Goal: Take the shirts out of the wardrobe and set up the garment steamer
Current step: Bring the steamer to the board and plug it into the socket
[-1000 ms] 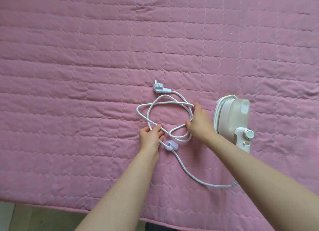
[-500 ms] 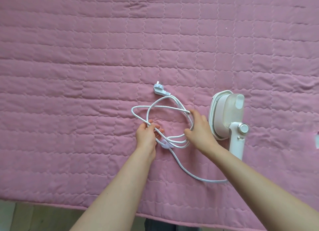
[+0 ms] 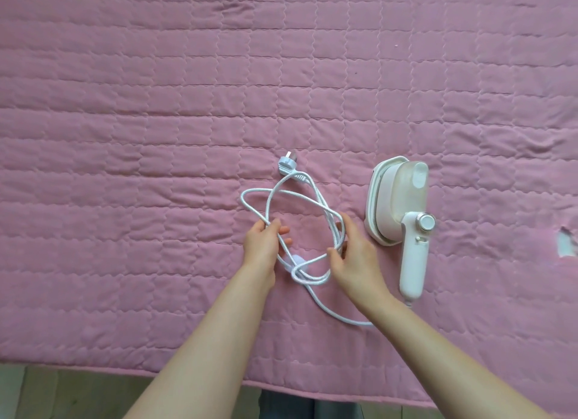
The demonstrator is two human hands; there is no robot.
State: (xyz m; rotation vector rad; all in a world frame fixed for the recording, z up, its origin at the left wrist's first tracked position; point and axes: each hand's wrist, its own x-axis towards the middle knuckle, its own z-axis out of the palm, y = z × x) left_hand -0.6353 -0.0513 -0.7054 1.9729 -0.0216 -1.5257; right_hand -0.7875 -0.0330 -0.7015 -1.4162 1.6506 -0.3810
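With the left hand (image 3: 264, 241) pinching one strand and the right hand (image 3: 350, 256) curled around the crossed loops of the white power cord (image 3: 300, 199) between them, pulling apart risks tightening a knot or dragging the handheld garment steamer (image 3: 398, 212), just right of the right hand, across the pink quilted bed (image 3: 156, 105).

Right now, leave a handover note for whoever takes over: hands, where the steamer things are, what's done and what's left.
Left hand: grips a strand of the white braided power cord.
Right hand: fingers curled round the cord's loops.
White handheld garment steamer: lies on the pink quilted bedspread, right of the cord, untouched.
White plug: free on the bedspread, beyond the loops.
Done: steamer out on the bed.
Left: untangle the cord and plug in. No shirts or wardrobe in view.
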